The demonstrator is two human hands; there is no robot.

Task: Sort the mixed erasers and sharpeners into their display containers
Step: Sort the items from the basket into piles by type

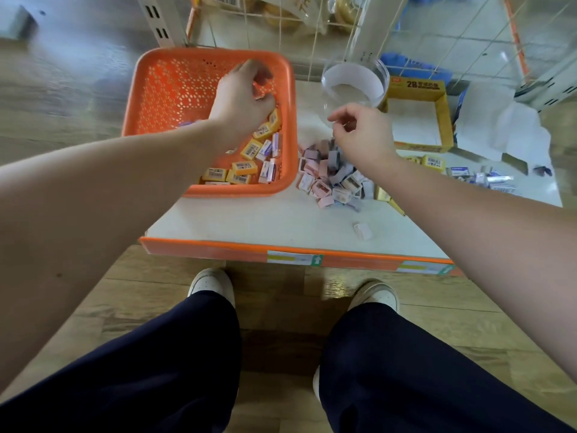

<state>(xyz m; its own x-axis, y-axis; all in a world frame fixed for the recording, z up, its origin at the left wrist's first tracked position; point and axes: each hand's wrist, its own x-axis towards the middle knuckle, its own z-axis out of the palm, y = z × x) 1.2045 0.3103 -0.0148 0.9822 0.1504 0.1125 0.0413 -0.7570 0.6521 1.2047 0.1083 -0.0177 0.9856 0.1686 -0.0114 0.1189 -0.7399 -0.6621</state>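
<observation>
Left of the left hand (242,98), the orange basket (150,89) has a bare floor with room to pass over it; under the hand and nearer than it lie packed erasers (246,165). The basket's right wall stands between that hand and the right hand (359,129). Directly beneath the right hand a heap of sharpeners (331,179) covers the shelf (249,220); just beyond its fingertips stands a clear jar (356,79). Further right a yellow box (445,120) blocks the side, with scattered packets (468,175) beside the forearm. Nearer than the heap the shelf lies bare but for one stray sharpener (362,230). A wire grid (315,26) closes the far side
</observation>
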